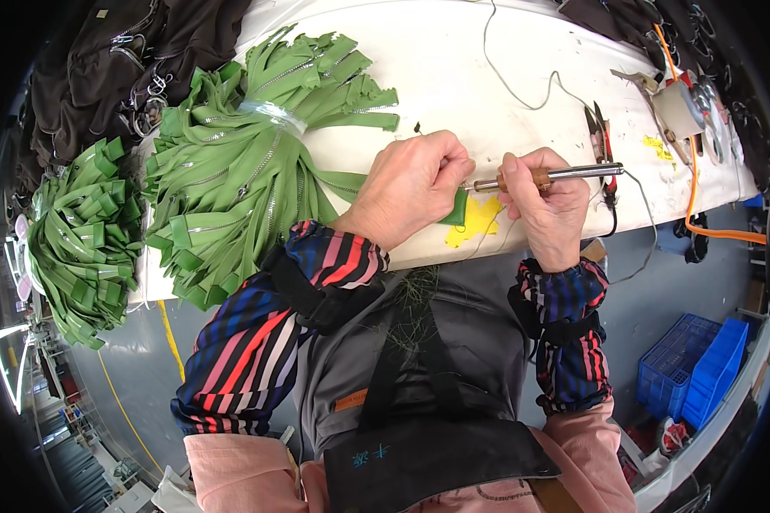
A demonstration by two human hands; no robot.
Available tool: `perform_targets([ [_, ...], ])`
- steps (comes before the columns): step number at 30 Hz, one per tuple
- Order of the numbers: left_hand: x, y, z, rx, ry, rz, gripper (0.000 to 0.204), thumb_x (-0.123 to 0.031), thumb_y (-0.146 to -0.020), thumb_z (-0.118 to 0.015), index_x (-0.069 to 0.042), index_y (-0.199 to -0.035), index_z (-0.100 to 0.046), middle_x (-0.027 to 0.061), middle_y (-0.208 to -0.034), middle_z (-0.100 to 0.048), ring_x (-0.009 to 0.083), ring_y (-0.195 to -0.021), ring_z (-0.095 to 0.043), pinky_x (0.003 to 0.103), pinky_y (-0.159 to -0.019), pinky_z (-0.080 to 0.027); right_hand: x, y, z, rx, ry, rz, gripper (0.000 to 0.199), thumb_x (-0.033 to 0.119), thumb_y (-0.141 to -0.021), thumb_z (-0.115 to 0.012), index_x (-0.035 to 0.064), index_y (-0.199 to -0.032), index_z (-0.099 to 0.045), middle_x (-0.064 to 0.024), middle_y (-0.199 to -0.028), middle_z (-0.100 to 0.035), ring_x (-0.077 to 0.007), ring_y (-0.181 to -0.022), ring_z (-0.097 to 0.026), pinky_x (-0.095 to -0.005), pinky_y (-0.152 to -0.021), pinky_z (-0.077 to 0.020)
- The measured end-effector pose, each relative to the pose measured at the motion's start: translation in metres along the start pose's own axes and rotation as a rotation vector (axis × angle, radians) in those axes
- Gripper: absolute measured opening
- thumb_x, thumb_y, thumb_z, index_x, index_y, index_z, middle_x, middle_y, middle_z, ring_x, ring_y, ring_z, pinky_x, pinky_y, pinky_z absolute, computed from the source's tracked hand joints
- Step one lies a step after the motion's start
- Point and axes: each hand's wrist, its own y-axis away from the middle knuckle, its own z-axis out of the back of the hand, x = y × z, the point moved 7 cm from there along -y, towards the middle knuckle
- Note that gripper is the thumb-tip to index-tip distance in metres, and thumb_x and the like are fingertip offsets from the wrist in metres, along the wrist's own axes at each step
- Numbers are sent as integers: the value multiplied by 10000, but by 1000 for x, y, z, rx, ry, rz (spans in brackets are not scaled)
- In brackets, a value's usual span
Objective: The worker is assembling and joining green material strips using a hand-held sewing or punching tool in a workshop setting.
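Note:
My left hand (409, 190) is closed on the end of a green zipper (340, 180). The strip runs left toward a big bundle of green zippers (269, 154), tied round the middle with a clear band. A shiny green end tab (459, 208) shows below my left fingers. My right hand (546, 201) grips a slim corded tool like a soldering iron (586, 172), with a metal shaft and a brown grip. Its thin tip points left, close to my left fingertips and the zipper end; whether it touches is too small to tell.
More green zippers (90, 235) hang off the table's left side. Dark garments (103, 77) lie at the far left. Pliers-like cutters (601, 141) with red handles and an orange cable (695, 184) lie at the right. Blue crates (691, 368) stand on the floor, lower right.

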Motion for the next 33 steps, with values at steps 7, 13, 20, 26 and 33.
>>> perform_targets([
  [7, 2, 0, 3, -51, 156, 87, 144, -141, -825, -530, -2, -854, -552, 152, -651, -594, 321, -598, -577, 380, -590, -455, 2, 1, 6, -65, -23, 1, 159, 111, -839, -608, 6, -731, -557, -5, -582, -553, -32, -466, -462, -168, -419, -356],
  [13, -32, 25, 31, -132, -302, -223, 238, -114, -810, -582, -20, -1023, -532, 98, -761, -567, 207, -691, -559, 310, -681, -438, 3, 0, 24, -185, -278, 61, 200, 139, -873, -552, -10, -739, -554, -69, -603, -565, -88, -438, -488, -201, -415, -376],
  [20, -15, 39, 34, 119, -552, -159, 226, -123, -734, -651, -27, -912, -550, 129, -763, -556, 303, -785, -545, 390, -744, -404, -2, -1, 30, -231, -319, 69, 210, 153, -869, -551, -17, -745, -552, -77, -608, -561, -108, -438, -497, -219, -415, -389],
  [26, -48, 42, 47, -265, -862, -493, 187, -86, -732, -628, -34, -901, -568, 107, -762, -527, 270, -754, -525, 343, -673, -412, 1, -2, 30, -263, -489, 91, 191, 144, -862, -552, -16, -758, -556, -90, -666, -579, -114, -432, -488, -237, -421, -423],
  [33, -39, 62, 10, 86, -745, -352, 471, -115, -734, -629, 53, -1148, -479, 146, -986, -486, 278, -892, -503, 364, -794, -420, -3, -3, 35, -272, -513, 70, 182, 143, -854, -561, -9, -753, -564, -83, -656, -581, -111, -428, -471, -248, -434, -444],
])
